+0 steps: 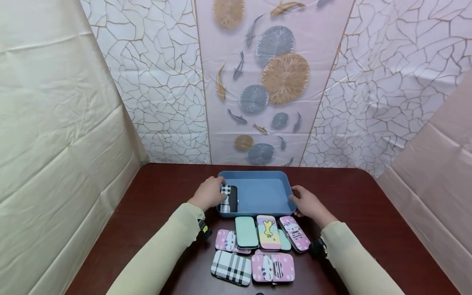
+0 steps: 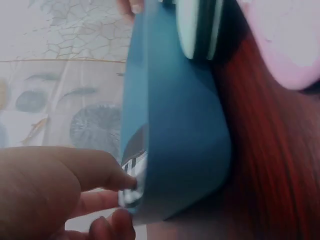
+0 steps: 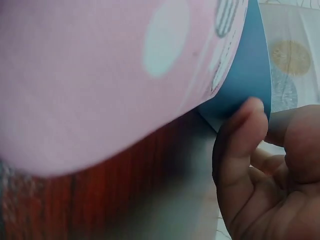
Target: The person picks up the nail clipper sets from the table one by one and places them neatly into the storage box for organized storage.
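Spreading out beneath everything, the dark red surface (image 1: 158, 188) carries the blue tray (image 1: 262, 196), which I judge stiff, light for its breadth and apt to slide if nudged. My right grip (image 1: 307, 202) pinches its right wall near the front corner, probably a sound place to steady it. Just in front of the tray, loose cases (image 1: 273, 268) lie flat, some overlapping, so they look easiest to lift from the top. Smallest of all, one checked case (image 1: 229, 199) sits inside the tray at the left end, and my left grip (image 1: 209, 193) pinches its left side beside the wall. I expect it to be light and rigid with a slick cover, better held by its opposite edges than pressed on its lid, which might dent.
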Motion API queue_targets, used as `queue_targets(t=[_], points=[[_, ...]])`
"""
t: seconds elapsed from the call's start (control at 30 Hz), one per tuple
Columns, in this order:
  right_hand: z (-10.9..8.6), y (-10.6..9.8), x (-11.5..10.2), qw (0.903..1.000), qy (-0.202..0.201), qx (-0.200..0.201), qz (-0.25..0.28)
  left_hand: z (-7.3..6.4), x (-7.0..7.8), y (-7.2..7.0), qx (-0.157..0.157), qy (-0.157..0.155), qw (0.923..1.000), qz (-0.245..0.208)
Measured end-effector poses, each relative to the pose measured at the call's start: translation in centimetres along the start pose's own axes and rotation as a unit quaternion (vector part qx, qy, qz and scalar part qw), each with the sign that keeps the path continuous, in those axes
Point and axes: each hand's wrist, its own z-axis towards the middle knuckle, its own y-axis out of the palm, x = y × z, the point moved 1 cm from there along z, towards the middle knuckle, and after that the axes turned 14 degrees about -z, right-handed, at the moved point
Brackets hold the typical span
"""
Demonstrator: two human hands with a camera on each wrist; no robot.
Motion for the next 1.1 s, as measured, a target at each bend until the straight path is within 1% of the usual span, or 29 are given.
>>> queue_targets(t=[0.1, 0.2, 0.3, 0.47, 0.53, 0.63, 0.77, 0.87, 0.9, 0.97, 1.03, 1.1], points=[[-0.1, 0.0, 0.1, 0.9998, 0.011, -0.008, 0.012, 0.0, -0.3, 0.4, -0.002, -0.009, 0.9998, 0.016], [-0.1, 0.2, 0.0, 0.9994, 0.019, -0.018, 0.024, -0.2, -1.2, 0.6, -0.002, -0.019, 0.9998, 0.011], [-0.1, 0.1, 0.1, 0.9984, 0.025, -0.025, 0.044, -0.3, -2.1, 0.8, -0.009, -0.015, 0.9998, -0.004], [-0.3, 0.0, 0.3, 0.9947, 0.04, -0.038, 0.087, -0.5, -3.3, 1.5, -0.04, 0.002, 0.9983, -0.042], [-0.3, 0.0, 0.3, 0.9938, 0.042, -0.042, 0.094, -0.5, -3.6, 1.8, -0.047, 0.01, 0.9977, -0.049], [-0.3, 0.0, 0.2, 0.9936, 0.042, -0.044, 0.095, -0.6, -3.9, 2.2, -0.043, 0.012, 0.9973, -0.058], [-0.4, -0.3, 0.4, 0.9929, 0.04, -0.048, 0.101, -0.6, -4.1, 2.5, -0.038, 0.002, 0.9968, -0.07], [-0.6, -0.7, 0.7, 0.9922, 0.038, -0.047, 0.109, -0.5, -3.9, 2.7, -0.034, -0.005, 0.9965, -0.076], [-0.6, -0.8, 0.7, 0.9925, 0.038, -0.046, 0.107, -0.4, -3.8, 2.8, -0.03, -0.004, 0.9966, -0.076], [-0.8, -1.1, 0.5, 0.9963, 0.034, -0.035, 0.071, -0.5, -3.6, 2.9, -0.022, -0.008, 0.9966, -0.079], [-1.1, -1.4, -0.1, 0.9997, 0.023, -0.006, 0.005, -0.6, -3.7, 3.0, -0.014, -0.014, 0.9957, -0.09], [-1.7, -2.0, -1.3, 0.9979, 0.009, 0.025, -0.058, -0.7, -4.0, 3.0, -0.008, -0.021, 0.9931, -0.115]])
